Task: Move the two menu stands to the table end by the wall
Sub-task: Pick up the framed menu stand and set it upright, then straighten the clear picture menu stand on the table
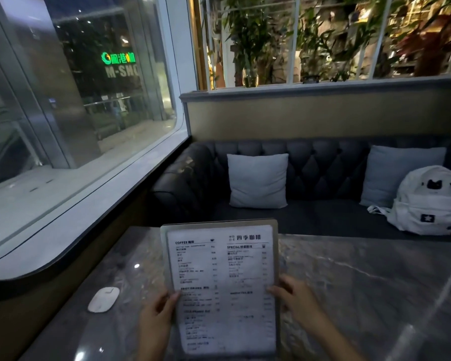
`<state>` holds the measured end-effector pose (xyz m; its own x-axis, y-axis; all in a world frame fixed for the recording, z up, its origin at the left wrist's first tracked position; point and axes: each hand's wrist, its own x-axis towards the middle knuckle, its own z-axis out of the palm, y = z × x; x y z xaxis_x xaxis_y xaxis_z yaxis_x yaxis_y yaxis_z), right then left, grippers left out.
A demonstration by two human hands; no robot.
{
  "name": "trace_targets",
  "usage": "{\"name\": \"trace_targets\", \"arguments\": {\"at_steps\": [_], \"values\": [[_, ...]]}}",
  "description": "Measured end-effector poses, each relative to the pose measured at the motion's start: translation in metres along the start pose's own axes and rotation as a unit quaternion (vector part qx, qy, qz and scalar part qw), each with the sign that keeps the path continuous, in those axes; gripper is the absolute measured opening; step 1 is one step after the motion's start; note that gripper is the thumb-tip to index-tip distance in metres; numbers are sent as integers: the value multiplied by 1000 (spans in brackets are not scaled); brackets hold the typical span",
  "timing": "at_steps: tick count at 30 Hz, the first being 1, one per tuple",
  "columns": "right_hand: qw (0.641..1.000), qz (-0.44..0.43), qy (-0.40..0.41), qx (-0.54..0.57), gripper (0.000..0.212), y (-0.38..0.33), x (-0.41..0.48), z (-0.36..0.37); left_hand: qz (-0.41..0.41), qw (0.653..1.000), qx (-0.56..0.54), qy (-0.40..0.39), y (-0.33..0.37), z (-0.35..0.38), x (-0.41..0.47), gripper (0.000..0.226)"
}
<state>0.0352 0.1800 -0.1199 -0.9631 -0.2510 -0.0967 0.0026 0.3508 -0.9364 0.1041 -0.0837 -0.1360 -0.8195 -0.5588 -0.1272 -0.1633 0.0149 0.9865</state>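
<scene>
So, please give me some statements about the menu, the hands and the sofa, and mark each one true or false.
1. Both hands hold the menu stand, the left hand at its left edge and the right hand at its right edge. True.
2. A black backpack lies on the table. False: a white backpack sits on the sofa.
3. A small white oval object rests on the table, left of the menu. True.
4. The sofa has no cushions. False: two pale cushions lean against its back.
</scene>
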Motion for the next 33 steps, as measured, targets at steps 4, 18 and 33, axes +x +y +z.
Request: {"name": "trace_targets", "arguments": {"at_steps": [4,18,33], "values": [[1000,7,9,-10,7,4,3,0,-9,999,-34,-4,-2,-1,-4,15],[999,0,33,17,4,12,-9,2,34,999,-7,-38,-1,4,10,11],[972,-63,147,-173,25,-35,-41,-20,213,969,3,125,41,40,-34,49]]}}
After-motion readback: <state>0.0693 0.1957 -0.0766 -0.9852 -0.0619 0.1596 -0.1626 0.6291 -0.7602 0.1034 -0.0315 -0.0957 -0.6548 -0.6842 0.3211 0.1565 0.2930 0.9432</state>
